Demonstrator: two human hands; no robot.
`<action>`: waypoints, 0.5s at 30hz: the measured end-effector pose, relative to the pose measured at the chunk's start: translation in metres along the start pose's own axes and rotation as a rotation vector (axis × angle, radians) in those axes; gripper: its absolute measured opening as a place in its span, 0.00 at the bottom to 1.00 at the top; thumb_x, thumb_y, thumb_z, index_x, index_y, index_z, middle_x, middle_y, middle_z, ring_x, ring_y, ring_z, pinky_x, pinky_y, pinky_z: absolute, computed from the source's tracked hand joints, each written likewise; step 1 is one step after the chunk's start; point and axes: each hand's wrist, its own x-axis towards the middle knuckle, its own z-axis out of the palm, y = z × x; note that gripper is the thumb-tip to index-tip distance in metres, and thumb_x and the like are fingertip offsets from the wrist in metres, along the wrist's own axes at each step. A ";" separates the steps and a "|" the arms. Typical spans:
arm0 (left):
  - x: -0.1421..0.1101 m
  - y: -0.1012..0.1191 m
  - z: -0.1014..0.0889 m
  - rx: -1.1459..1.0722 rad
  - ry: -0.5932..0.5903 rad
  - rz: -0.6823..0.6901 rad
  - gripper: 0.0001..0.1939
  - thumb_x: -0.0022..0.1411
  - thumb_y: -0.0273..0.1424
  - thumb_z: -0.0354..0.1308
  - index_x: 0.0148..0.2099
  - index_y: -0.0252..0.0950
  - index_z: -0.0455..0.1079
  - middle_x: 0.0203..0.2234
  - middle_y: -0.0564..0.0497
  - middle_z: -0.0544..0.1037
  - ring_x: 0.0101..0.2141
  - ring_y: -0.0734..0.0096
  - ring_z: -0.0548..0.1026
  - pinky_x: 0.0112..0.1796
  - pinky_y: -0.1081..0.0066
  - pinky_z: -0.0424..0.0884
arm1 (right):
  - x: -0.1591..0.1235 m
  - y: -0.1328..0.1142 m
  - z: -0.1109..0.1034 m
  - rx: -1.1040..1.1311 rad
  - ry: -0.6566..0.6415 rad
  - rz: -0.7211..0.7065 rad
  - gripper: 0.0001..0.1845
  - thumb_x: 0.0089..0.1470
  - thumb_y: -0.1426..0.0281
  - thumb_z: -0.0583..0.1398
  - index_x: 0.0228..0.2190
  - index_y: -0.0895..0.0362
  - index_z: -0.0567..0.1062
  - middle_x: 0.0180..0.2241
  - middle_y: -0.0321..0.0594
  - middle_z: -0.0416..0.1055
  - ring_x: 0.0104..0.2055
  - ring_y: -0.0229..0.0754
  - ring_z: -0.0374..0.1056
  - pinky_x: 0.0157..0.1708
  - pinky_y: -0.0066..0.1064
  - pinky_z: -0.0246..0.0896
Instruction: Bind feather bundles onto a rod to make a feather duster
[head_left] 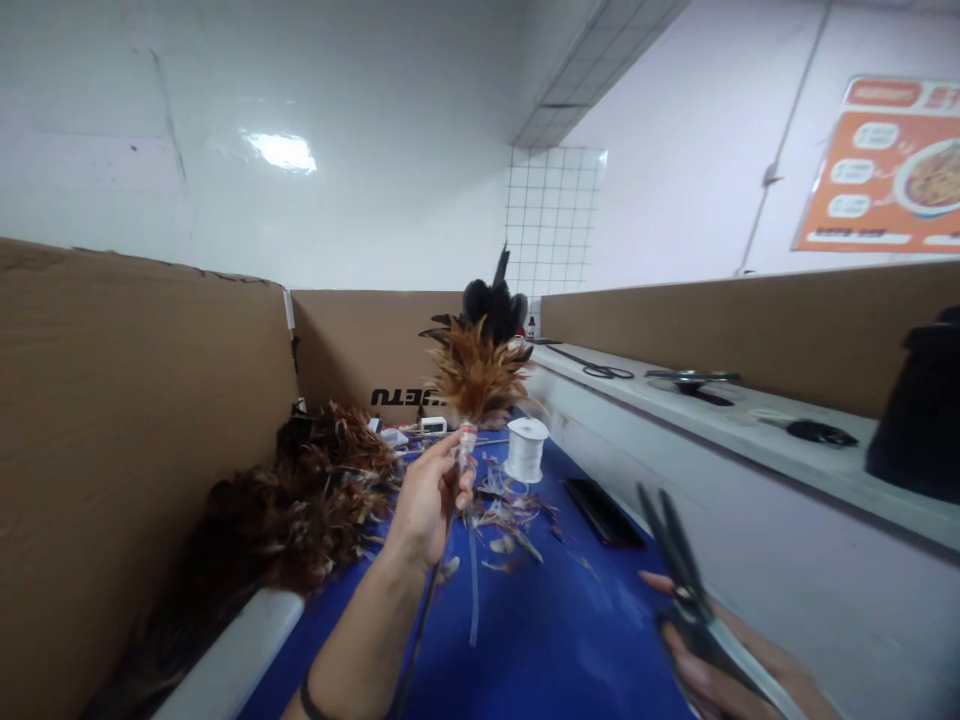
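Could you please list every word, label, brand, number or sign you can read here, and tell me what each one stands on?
Nothing can be read with certainty.
Back cardboard: large dark capitals, apparently upside down and partly hidden by the feathers; I cannot quote them surely.
Orange poster: several lines, too blurred.
Small white device: display too small.
Wrapping under the feathers: red marks, too small.

Brown cardboard walls (142,420), matt and slightly fibrous; bench (555,640) smooth and blue, with a faint sheen. Feather bundle (480,375) soft and ragged — rust-brown below, glossy black above. Scissors (686,590) of dark, smooth metal; phone (604,513) dark and glossy — spool (525,450) white and smooth.
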 end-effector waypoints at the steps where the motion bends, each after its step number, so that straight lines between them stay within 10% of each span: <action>1: -0.001 0.000 0.001 0.010 -0.001 0.000 0.24 0.45 0.23 0.53 0.48 0.31 0.69 0.25 0.50 0.69 0.21 0.79 0.62 0.19 0.78 0.53 | 0.008 -0.016 0.016 0.023 -0.016 -0.015 0.28 0.41 0.53 0.60 0.47 0.40 0.68 0.22 0.38 0.63 0.16 0.41 0.61 0.13 0.34 0.57; 7: -0.007 0.004 0.008 0.061 0.038 0.062 0.24 0.45 0.20 0.54 0.48 0.32 0.71 0.27 0.49 0.71 0.23 0.79 0.63 0.21 0.78 0.55 | 0.053 -0.066 0.091 -0.202 0.105 -0.331 0.28 0.42 0.59 0.62 0.46 0.53 0.69 0.38 0.44 0.71 0.38 0.48 0.69 0.38 0.37 0.66; 15: -0.003 -0.013 0.007 0.181 0.119 0.137 0.22 0.48 0.25 0.60 0.48 0.36 0.71 0.29 0.51 0.73 0.25 0.80 0.64 0.26 0.78 0.60 | 0.070 -0.029 0.115 -0.474 0.359 -0.615 0.24 0.50 0.66 0.58 0.50 0.51 0.63 0.41 0.46 0.67 0.41 0.50 0.66 0.42 0.39 0.63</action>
